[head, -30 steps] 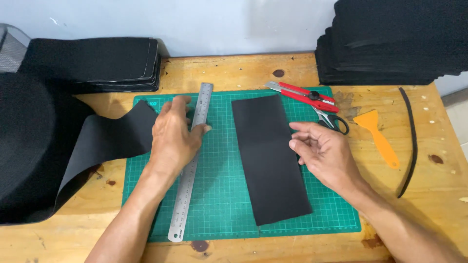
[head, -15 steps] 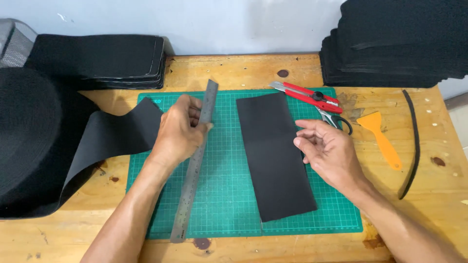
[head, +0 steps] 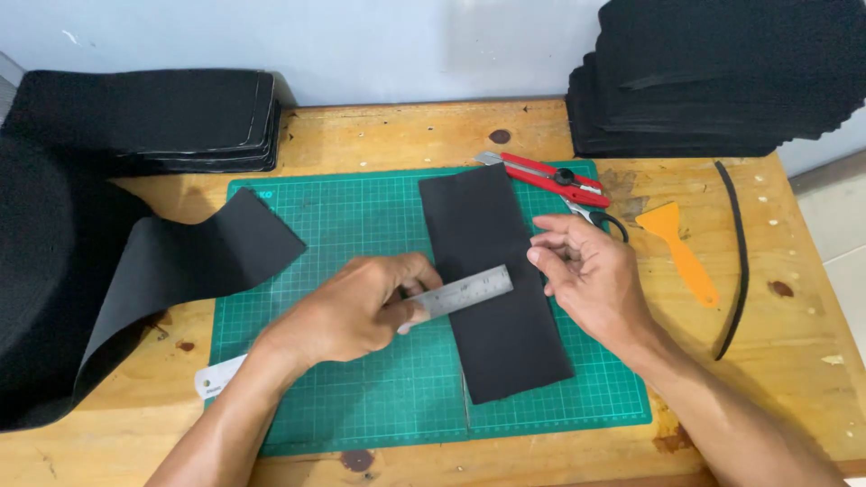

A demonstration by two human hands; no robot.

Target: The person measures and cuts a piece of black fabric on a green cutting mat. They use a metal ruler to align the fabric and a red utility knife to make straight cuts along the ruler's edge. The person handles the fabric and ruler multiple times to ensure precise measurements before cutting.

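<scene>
My left hand [head: 356, 308] grips a steel ruler [head: 462, 292] and holds it crosswise, its far end lying over a cut black foam rectangle [head: 494, 280]. The rectangle rests on a green cutting mat [head: 361, 234]. My right hand [head: 591, 275] hovers at the rectangle's right edge with fingers curled and pinched together, just beyond the ruler's tip; it holds nothing that I can see. A long black foam strip [head: 194, 257] unrolls from a big roll [head: 36, 271] onto the mat's left side.
A red utility knife [head: 546, 176] and scissors [head: 595, 216] lie at the mat's far right corner. An orange scraper [head: 678, 252] and a thin black offcut [head: 740, 252] lie to the right. Stacks of black foam pieces stand at the back left [head: 180, 117] and back right [head: 722, 77].
My left hand has swung the ruler from lying lengthwise on the mat to lying crosswise over the black rectangle. My right hand stayed by the rectangle's right edge.
</scene>
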